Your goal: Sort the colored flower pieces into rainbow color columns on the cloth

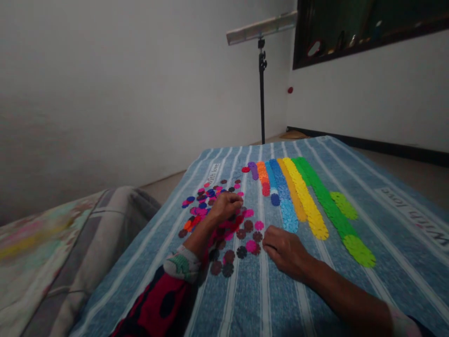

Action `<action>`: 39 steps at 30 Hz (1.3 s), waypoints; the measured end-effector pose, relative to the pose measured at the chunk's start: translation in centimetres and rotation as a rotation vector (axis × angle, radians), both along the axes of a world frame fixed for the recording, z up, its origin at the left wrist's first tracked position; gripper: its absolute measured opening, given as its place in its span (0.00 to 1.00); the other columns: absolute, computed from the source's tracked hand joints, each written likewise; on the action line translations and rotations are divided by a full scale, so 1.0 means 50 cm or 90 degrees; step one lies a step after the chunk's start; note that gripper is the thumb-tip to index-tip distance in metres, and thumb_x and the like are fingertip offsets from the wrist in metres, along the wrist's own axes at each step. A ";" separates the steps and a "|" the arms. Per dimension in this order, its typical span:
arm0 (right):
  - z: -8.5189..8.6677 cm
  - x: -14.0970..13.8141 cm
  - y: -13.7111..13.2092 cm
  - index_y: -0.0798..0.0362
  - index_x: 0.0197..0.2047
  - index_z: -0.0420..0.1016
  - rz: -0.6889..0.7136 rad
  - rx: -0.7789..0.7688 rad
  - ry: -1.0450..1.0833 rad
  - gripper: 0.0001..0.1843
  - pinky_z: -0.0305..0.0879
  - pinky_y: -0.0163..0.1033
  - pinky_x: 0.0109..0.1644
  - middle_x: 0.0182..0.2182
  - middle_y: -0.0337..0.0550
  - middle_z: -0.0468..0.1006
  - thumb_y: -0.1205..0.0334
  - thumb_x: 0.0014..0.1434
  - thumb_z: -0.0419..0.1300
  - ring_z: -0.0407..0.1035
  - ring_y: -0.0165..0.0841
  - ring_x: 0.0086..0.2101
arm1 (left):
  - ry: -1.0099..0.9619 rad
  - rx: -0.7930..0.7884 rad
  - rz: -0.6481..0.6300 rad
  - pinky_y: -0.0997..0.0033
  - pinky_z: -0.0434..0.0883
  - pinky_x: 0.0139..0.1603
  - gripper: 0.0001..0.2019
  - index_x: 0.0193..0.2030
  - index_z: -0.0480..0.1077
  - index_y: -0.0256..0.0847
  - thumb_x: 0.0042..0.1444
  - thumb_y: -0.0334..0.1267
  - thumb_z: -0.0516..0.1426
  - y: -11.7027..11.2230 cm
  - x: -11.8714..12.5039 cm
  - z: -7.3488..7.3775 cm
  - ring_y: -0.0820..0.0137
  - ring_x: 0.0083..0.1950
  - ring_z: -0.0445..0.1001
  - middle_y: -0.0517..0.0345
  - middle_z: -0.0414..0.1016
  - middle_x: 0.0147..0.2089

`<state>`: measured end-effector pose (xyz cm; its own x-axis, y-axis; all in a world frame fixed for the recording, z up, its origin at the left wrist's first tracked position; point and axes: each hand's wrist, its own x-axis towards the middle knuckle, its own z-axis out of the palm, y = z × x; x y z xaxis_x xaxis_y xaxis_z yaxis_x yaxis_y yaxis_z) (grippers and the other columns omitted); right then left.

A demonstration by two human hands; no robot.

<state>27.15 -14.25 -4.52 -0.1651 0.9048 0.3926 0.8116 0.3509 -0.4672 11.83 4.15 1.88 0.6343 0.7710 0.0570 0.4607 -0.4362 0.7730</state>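
Note:
My left hand [226, 206] hovers over a loose pile of flower-shaped plastic discs [229, 229] in pink, brown, black, blue and orange. Its fingers are pinched together, and whatever they hold is hidden. At the right edge of the pile is my right hand [283, 248], its fingers curled closed beside a pink disc [259, 225]. I cannot make out what is in it. Beyond my hands, discs lie overlapped in rows sorted by colour: a blue row [279, 182], a yellow row [305, 201] and a green row [326, 206], among others.
A blue-and-white striped cloth [157, 281] covers the surface under the discs. At the left is a patterned blanket [115, 224]. A light panel on a black stand [262, 89] rises behind the far edge, near white walls and a dark-framed window [372, 28].

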 end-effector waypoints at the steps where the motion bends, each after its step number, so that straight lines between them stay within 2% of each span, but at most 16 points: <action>1: 0.000 0.001 -0.001 0.52 0.30 0.72 0.003 0.001 0.003 0.10 0.61 0.35 0.37 0.30 0.39 0.71 0.72 0.60 0.53 0.67 0.32 0.33 | -0.017 -0.015 0.034 0.78 0.63 0.27 0.08 0.30 0.76 0.34 0.50 0.35 0.57 0.002 -0.029 0.000 0.75 0.27 0.66 0.60 0.71 0.24; 5: 0.000 0.005 -0.004 0.52 0.30 0.72 0.010 -0.001 0.010 0.12 0.61 0.35 0.38 0.30 0.40 0.71 0.70 0.62 0.51 0.68 0.31 0.33 | -0.067 -0.059 0.152 0.78 0.60 0.23 0.09 0.30 0.74 0.34 0.48 0.39 0.58 0.006 -0.115 -0.002 0.77 0.23 0.64 0.61 0.69 0.22; 9: -0.002 0.007 -0.008 0.52 0.30 0.71 0.008 -0.010 0.012 0.13 0.62 0.36 0.37 0.30 0.40 0.71 0.68 0.64 0.50 0.68 0.31 0.33 | -0.076 -0.068 0.175 0.79 0.59 0.21 0.09 0.28 0.73 0.35 0.47 0.41 0.59 0.008 -0.150 -0.013 0.77 0.21 0.63 0.63 0.67 0.19; 13: -0.005 0.009 -0.010 0.52 0.29 0.72 -0.003 -0.016 0.023 0.13 0.63 0.35 0.36 0.30 0.40 0.71 0.67 0.64 0.50 0.69 0.31 0.32 | -0.051 -0.097 0.117 0.78 0.59 0.22 0.08 0.28 0.74 0.35 0.47 0.38 0.57 0.001 -0.149 -0.030 0.77 0.20 0.62 0.63 0.67 0.19; 18: -0.003 0.010 -0.011 0.51 0.29 0.73 -0.012 -0.021 0.036 0.13 0.65 0.35 0.37 0.30 0.40 0.72 0.65 0.63 0.51 0.70 0.31 0.32 | 0.024 -0.061 0.010 0.78 0.60 0.24 0.07 0.26 0.74 0.34 0.46 0.36 0.57 0.000 -0.146 -0.042 0.76 0.23 0.65 0.60 0.72 0.22; 26: 0.005 0.006 -0.016 0.50 0.29 0.72 -0.016 -0.020 0.039 0.13 0.65 0.36 0.37 0.29 0.39 0.72 0.63 0.64 0.52 0.71 0.31 0.31 | 0.062 -0.012 0.008 0.77 0.59 0.25 0.06 0.24 0.75 0.34 0.45 0.32 0.57 0.001 -0.153 -0.038 0.76 0.23 0.65 0.60 0.71 0.21; 33: 0.004 0.004 -0.015 0.51 0.29 0.73 -0.026 -0.018 0.040 0.12 0.65 0.36 0.37 0.29 0.39 0.71 0.64 0.64 0.53 0.71 0.31 0.32 | 0.062 -0.068 -0.033 0.76 0.60 0.24 0.07 0.26 0.74 0.34 0.47 0.32 0.55 -0.020 -0.138 -0.041 0.74 0.22 0.68 0.58 0.74 0.23; 39: 0.003 0.002 -0.013 0.51 0.29 0.72 -0.038 -0.018 0.038 0.12 0.65 0.35 0.39 0.29 0.39 0.71 0.65 0.64 0.52 0.70 0.31 0.32 | 0.111 0.026 -0.018 0.75 0.58 0.25 0.07 0.24 0.74 0.35 0.47 0.31 0.55 -0.014 -0.137 -0.039 0.75 0.22 0.65 0.59 0.71 0.21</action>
